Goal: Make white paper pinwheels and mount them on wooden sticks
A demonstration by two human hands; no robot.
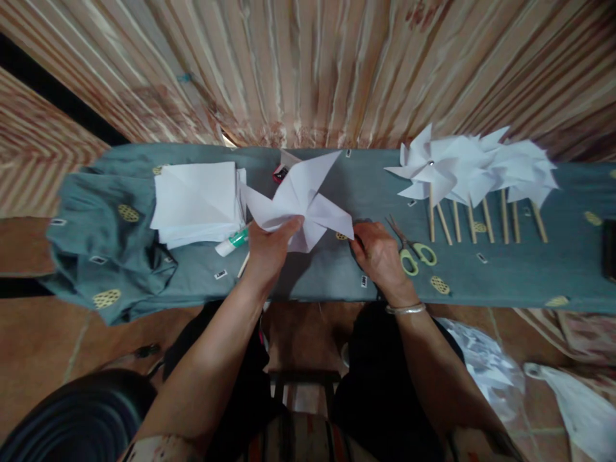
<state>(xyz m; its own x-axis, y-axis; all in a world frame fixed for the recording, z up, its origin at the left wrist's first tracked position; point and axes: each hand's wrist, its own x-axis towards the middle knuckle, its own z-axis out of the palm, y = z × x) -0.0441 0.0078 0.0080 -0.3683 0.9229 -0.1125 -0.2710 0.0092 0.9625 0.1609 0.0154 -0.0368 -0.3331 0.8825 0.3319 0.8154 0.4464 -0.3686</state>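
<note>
1. Left hand [270,247]: closed, thumb pressing near the centre of the white paper pinwheel [308,202]; pinwheel is mid-desk [308,282], between paper stack [197,196] and scissors [408,244].
2. Right hand [380,251]: fingers curled in, by the pinwheel's right blade tip; can't tell whether it touches the tip or has hold of anything.
3. Risk: thumb pressure slips, folds could spring open.
4. Risk: squeezing too hard could crease the blades.
5. Risk: right hand sits just beside scissors; a careless sideways sweep could knock them.
6. Risk: glue stick [235,241], lying near left hand, could get bumped and roll.
</note>
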